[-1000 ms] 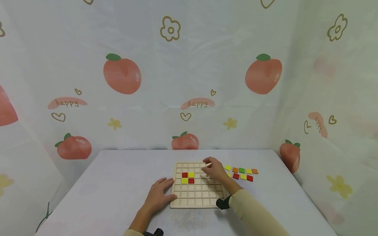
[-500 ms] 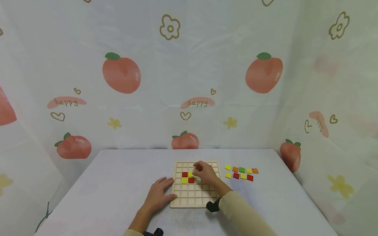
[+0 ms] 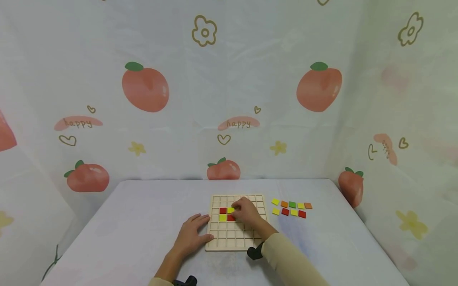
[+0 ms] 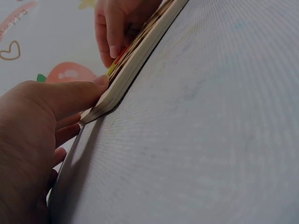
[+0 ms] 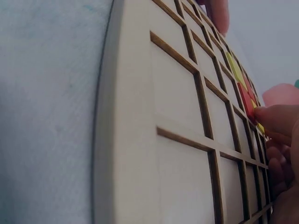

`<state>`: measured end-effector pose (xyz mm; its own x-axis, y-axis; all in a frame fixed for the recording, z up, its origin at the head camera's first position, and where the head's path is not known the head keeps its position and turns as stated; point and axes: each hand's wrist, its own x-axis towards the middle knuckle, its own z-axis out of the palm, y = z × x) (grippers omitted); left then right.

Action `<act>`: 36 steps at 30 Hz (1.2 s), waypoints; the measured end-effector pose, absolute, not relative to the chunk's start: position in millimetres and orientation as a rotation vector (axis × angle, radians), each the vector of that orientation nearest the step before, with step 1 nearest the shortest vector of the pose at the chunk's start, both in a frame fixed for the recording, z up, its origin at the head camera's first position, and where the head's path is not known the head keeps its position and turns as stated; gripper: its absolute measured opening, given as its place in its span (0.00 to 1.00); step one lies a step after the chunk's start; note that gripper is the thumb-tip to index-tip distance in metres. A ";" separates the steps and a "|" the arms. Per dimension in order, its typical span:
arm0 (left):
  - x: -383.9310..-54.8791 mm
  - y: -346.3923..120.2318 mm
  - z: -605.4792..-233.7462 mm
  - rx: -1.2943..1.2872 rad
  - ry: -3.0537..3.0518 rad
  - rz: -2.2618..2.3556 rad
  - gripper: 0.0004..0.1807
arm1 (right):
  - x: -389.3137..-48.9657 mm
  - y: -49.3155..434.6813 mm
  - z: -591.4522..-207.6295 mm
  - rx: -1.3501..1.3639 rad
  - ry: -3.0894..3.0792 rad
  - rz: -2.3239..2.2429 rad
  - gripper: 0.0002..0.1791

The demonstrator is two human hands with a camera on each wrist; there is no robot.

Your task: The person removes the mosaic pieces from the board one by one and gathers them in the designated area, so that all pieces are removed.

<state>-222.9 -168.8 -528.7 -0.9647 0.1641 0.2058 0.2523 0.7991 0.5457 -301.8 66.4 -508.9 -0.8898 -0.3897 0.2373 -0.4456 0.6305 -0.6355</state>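
Note:
In the head view, a square wooden grid board [image 3: 218, 243] lies on the table. A cluster of tiles sits in its cells: red [image 3: 223, 210], yellow [image 3: 222, 217], red [image 3: 230, 218] and another yellow tile [image 3: 229, 210]. My right hand [image 3: 246, 212] reaches over the board with curled fingers. Its thumb and forefinger are at the far and near edges of that right-hand yellow tile, partly covering it. In the right wrist view the thumb touches beside the red tile [image 5: 246, 102]. My left hand [image 3: 191, 235] rests along the board's left edge, fingers extended, thumb on the rim.
Right of the board lie two rows of loose tiles, including green [image 3: 292, 205], orange [image 3: 308, 205], yellow [image 3: 276, 211] and red [image 3: 302, 214]. A patterned cloth [image 3: 171, 151] hangs behind the white table [image 3: 143, 222].
My right hand has moved left from the board's far right corner to the tile cluster and come down onto it. My left hand has stayed at the board's edge.

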 end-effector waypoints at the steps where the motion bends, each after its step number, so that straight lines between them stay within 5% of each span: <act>1: -222.9 -168.8 -528.8 -0.326 -2.842 -0.889 0.36 | -301.3 66.1 -508.6 0.707 -2.769 1.105 0.13; 36: -222.4 -169.5 -527.0 -0.315 -2.852 -0.916 0.36 | -294.5 65.7 -509.8 0.571 -2.751 1.316 0.10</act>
